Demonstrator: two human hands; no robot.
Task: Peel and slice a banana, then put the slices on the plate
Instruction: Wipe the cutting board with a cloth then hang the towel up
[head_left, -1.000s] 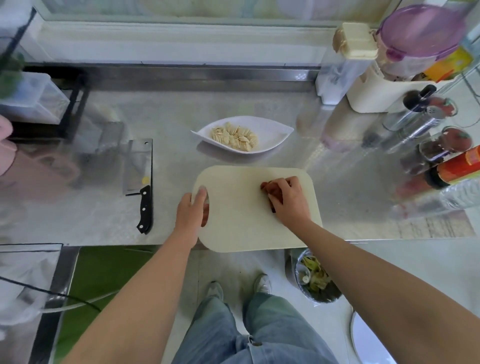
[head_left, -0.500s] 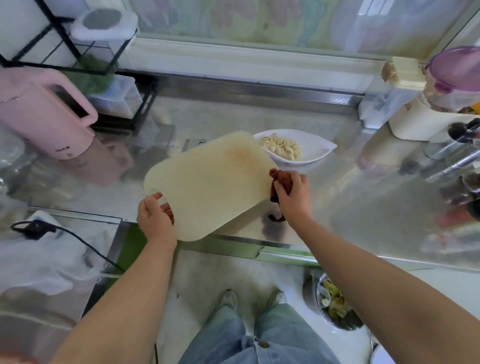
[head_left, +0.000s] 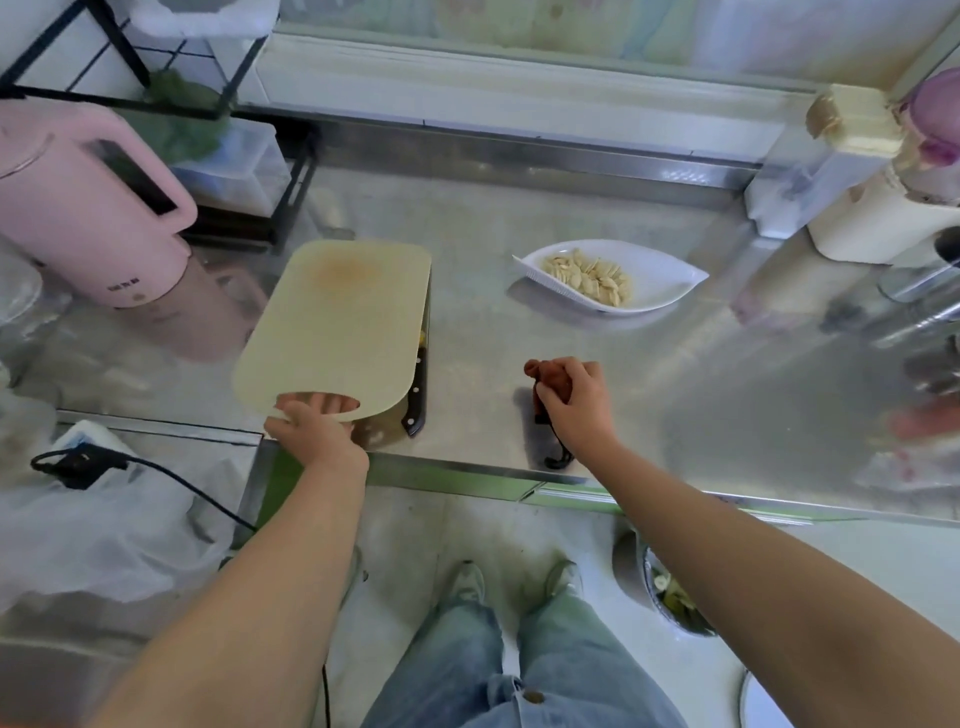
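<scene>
A white leaf-shaped plate (head_left: 660, 283) holds several pale banana slices (head_left: 589, 276) at the middle right of the steel counter. My left hand (head_left: 311, 428) grips the cream cutting board (head_left: 337, 322) by its handle hole and holds it lifted and tilted at the counter's left. Under the board lies a knife, only its black handle (head_left: 417, 395) showing. My right hand (head_left: 576, 400) is closed on a dark brown cloth (head_left: 545, 376) pressed against the counter near the front edge.
A pink kettle (head_left: 88, 208) stands at the left beside a black wire rack (head_left: 228, 130). Containers and bottles (head_left: 883, 197) crowd the right side. A bin with peel scraps (head_left: 675, 597) sits on the floor below. A black cable (head_left: 104, 462) lies on white plastic at the left.
My left hand has carried the cutting board off the counter's middle to the left, above the knife. My right hand has stayed on the cloth, which is now on the bare counter.
</scene>
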